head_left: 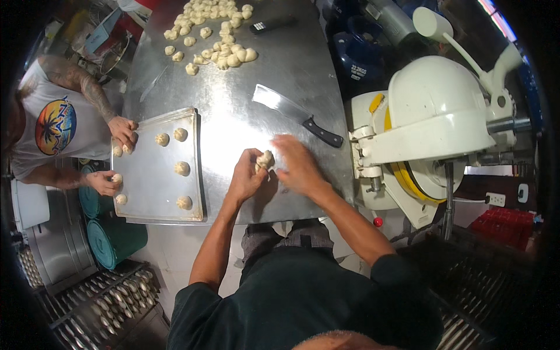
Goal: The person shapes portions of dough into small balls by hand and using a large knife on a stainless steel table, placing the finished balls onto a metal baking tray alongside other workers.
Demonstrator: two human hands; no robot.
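Note:
My left hand is closed round a lumpy piece of pale dough just above the steel table. Close on its right is my right hand, fingers stretched out, slightly blurred and apart from the dough. Left of my hands lies a metal baking tray carrying several round dough balls with creased tops. A co-worker at the left has one hand on dough at the tray's far left and the other hand on a dough ball at its left edge.
Beyond my hands lies a cleaver, its black handle toward the right. Many dough pieces spread over the table's far end, beside a small black keypad device. A large white mixer stands right of the table; green bins stand at the left.

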